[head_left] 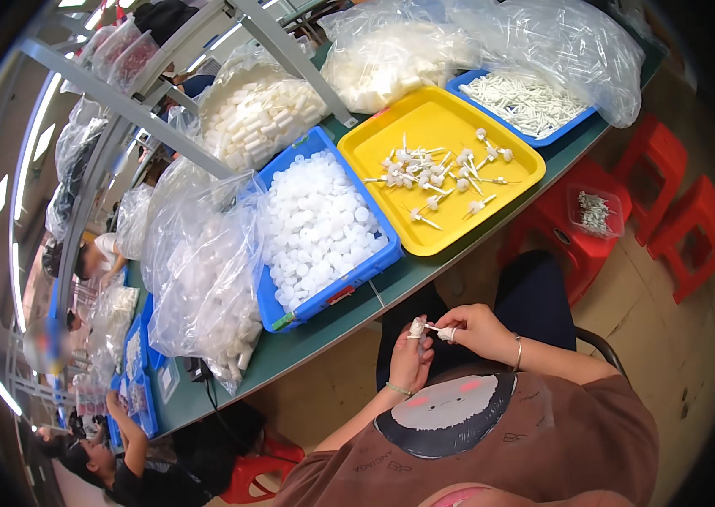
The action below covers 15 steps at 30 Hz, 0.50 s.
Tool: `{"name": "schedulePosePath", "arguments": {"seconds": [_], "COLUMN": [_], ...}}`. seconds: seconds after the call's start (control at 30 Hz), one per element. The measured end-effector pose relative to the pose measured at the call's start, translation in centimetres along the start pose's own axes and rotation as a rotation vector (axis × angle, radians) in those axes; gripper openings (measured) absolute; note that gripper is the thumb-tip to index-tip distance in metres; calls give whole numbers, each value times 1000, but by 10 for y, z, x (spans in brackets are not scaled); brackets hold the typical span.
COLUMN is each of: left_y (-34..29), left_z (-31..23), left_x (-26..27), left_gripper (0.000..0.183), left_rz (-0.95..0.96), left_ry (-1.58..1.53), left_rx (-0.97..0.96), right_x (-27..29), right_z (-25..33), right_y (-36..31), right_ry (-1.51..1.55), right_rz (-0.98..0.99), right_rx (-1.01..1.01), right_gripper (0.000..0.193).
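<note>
From the head camera we look down on our own hands, raised together over our lap just short of the green table (391,283); our left hand (411,353) has its fingers curled around a small white cap (417,326), holding it upright at the fingertips, while our right hand (474,328) pinches a small white stemmed piece (442,332) between thumb and forefinger, its tip touching the cap; both hands are closed on their parts, held close, we judge, so the two pieces can be lined up by eye.

On the table we count three trays; a blue tray (334,294) heaped with white caps sits nearest our left hand, within easy reach; a yellow tray (438,110) beside it holds a loose scatter of white stemmed pieces, roughly twenty, too tangled to count exactly; a second blue tray (573,127) farther off holds white tubes, half under a clear bag (573,46). Several more clear bags of white parts (205,279) crowd the table's far and left side. Three red stools (695,224) stand to our right; one carries a small clear box (596,211).
</note>
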<state>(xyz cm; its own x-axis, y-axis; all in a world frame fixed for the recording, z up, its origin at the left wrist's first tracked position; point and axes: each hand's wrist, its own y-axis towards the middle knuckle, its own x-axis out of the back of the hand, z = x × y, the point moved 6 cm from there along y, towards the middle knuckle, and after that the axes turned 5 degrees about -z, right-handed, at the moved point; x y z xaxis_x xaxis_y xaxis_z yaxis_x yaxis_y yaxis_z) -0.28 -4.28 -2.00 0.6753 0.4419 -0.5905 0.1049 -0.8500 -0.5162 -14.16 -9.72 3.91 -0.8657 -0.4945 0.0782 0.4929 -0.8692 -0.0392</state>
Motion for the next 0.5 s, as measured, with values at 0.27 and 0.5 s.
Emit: {"name": "schedulePosePath", "arguments": {"seconds": [0.27, 0.5], "left_y": [-8, -7], "left_z": [-2, 8], "left_x": [-23, -14], "left_gripper": [34, 37], "left_rz": [77, 226], "left_ry": [15, -134], "left_rx": [-16, 169], "right_x": [10, 93], "right_z": [24, 167], "right_y": [-8, 30], "right_ry": [-271, -790], "right_rz": [-49, -594], "right_rx": [296, 893], "right_gripper": [13, 18]}}
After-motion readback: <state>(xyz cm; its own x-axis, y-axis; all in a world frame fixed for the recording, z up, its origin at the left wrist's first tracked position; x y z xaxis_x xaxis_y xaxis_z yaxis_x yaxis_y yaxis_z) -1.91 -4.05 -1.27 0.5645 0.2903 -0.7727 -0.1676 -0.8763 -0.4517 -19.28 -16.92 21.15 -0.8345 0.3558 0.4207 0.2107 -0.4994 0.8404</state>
